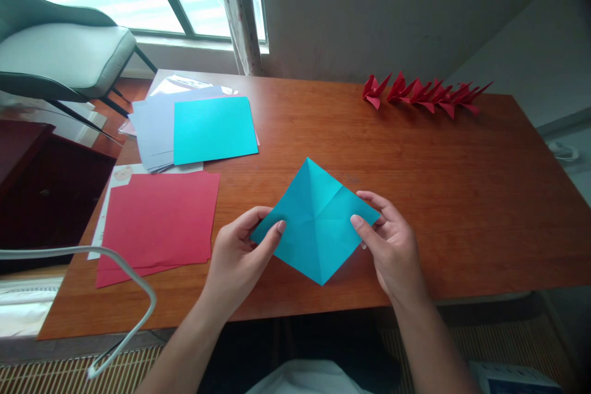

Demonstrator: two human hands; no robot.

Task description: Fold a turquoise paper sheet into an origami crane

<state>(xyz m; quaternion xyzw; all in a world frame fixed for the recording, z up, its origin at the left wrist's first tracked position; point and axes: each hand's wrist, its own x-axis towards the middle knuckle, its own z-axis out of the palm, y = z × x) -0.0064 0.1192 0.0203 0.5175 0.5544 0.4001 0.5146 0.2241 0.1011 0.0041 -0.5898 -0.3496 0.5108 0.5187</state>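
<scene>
A square sheet of turquoise origami paper (318, 221) is held up over the front of the table, turned so that it looks like a diamond. Crease lines cross at its middle. My left hand (244, 246) pinches its left corner, thumb on top and fingers beneath. At the opposite corner, my right hand (388, 237) grips the paper the same way, with some fingertips showing behind the edge. The paper's top and bottom corners are free.
On the wooden table (484, 209), red folded paper cranes (425, 95) stand in a row at the back right. Left lie a turquoise sheet (215, 129) on pale sheets (154, 129) and a red paper stack (159, 218). A white cable (138, 274) curves at the lower left.
</scene>
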